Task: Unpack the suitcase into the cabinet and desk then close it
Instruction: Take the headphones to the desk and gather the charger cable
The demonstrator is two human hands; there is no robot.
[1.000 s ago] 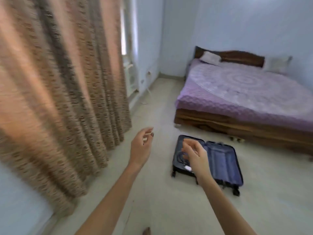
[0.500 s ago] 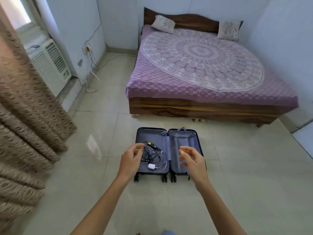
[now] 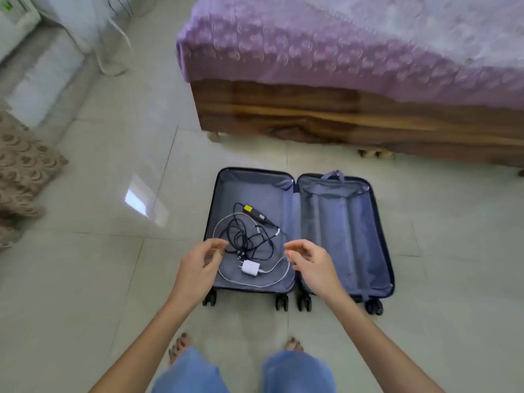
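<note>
**Both hands poised over the opened suitcase**

Head view. The suitcase (image 3: 340,236) lay opened flat on the tiled floor (image 3: 85,279), wheels toward the person, directly beneath the fingers. The left hand (image 3: 198,268) hovered over the left half, its fingers (image 3: 218,244) loosely curled and apart, gripping nothing. The right hand (image 3: 312,265) hovered above the hinge line, its fingers (image 3: 295,245) likewise relaxed and empty. Between the two sets of fingers lay a white charger (image 3: 250,268), with a white cable (image 3: 255,284) looping round it; whether either hand touched that cable could not be told. Just beyond the left fingers a tangled black cable (image 3: 243,236) led to a black adapter (image 3: 256,215) bearing a yellow label. The half to the right of the right fingers showed grey lining. Well beyond the fingers stood a wooden bed (image 3: 312,109) under a purple cover. A patterned curtain (image 3: 22,171) hung far to their left.
</note>
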